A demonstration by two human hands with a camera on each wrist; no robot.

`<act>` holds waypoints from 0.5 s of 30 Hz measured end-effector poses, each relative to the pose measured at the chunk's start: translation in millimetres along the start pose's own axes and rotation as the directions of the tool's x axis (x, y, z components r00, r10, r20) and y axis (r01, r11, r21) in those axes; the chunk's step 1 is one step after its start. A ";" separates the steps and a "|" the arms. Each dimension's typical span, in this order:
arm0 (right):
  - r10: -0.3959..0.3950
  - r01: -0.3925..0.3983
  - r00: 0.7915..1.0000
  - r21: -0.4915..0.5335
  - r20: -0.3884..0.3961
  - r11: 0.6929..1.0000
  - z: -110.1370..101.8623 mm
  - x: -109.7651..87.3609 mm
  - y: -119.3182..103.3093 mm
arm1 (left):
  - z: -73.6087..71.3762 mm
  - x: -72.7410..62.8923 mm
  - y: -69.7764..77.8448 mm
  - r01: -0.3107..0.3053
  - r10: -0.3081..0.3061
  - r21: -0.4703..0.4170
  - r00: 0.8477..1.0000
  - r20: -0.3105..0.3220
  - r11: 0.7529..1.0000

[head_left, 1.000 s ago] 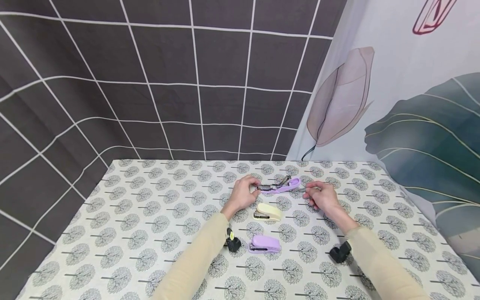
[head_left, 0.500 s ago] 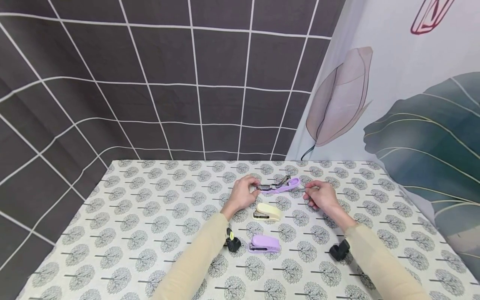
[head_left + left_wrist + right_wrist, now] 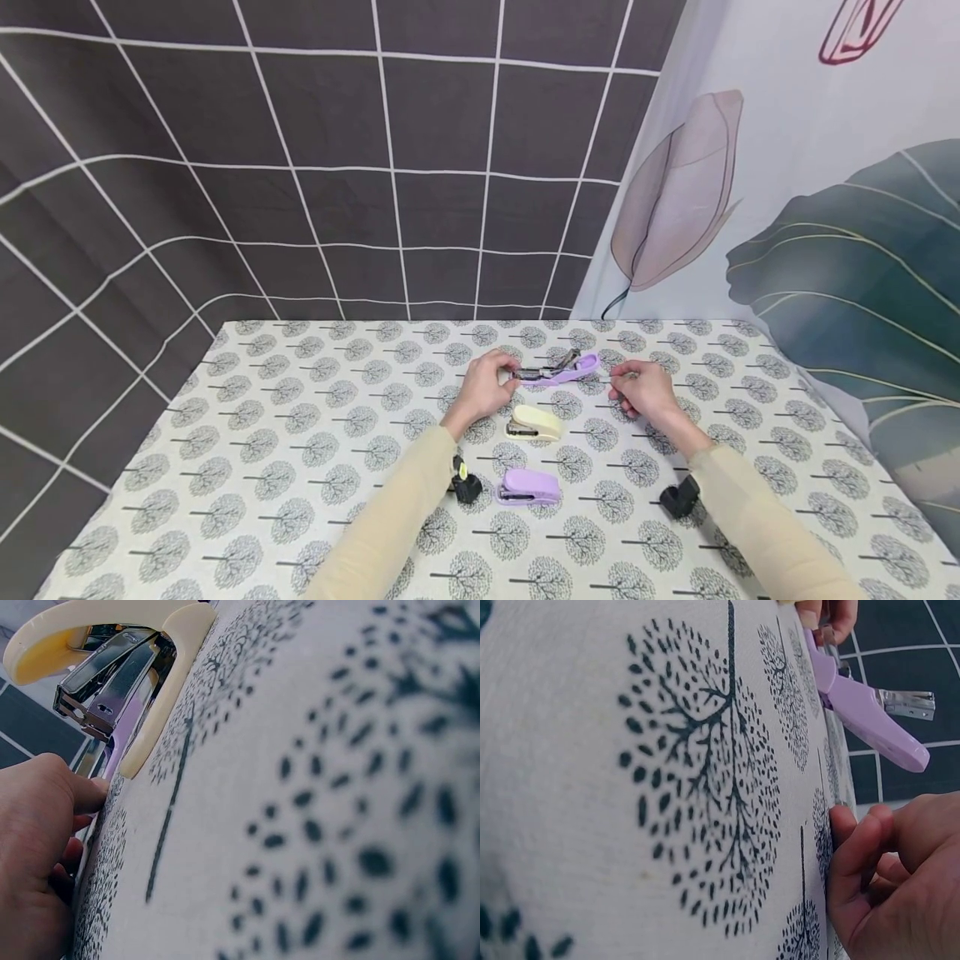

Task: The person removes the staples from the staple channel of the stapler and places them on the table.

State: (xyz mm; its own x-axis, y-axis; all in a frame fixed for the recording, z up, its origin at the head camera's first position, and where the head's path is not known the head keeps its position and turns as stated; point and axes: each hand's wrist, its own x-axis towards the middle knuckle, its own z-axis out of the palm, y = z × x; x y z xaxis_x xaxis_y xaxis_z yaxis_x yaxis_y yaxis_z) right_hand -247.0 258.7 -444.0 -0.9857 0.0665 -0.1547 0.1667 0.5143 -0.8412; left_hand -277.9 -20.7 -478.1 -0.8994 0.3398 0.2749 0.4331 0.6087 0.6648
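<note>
An opened purple stapler [image 3: 556, 379] lies toward the table's far side, its metal magazine and inner metal arm exposed and its purple cover swung back to the right. My left hand [image 3: 482, 388] pinches the stapler's left end between thumb and fingers. To the right, apart from the stapler, my right hand [image 3: 645, 392] has thumb and index finger pinched together. A thin grey strip [image 3: 604, 379] shows at those fingertips in the head view; its kind is too small to tell. In the right wrist view, the purple cover [image 3: 877, 724] stands raised beyond the fingers.
A cream stapler [image 3: 536, 422] sits nearer, between the forearms, also seen close up in the left wrist view. Nearer still is a closed purple stapler [image 3: 528, 487]. A tree-print cloth [image 3: 322, 450] covers the table; a dark grid curtain [image 3: 442, 208] hangs behind.
Both hands and the opened stapler stay almost in place. The strip at the right fingertips looks slightly thinner than before; the head view shifts a little.
</note>
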 end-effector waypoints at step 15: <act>0.013 -0.013 1.000 -0.001 0.020 1.000 -1.6 -0.1 -0.5 | -0.2 -0.6 1.4 0.006 -0.006 -0.007 1.000 -0.001 1.000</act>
State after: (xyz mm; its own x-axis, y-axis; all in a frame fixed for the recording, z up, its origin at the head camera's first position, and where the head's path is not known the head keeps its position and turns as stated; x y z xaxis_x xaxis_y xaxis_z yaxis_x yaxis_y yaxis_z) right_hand -247.0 259.8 -442.8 -0.9827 0.0565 -0.1762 0.1799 0.5140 -0.8387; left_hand -276.8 -20.2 -477.2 -0.9022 0.3354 0.2713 0.4270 0.6058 0.6713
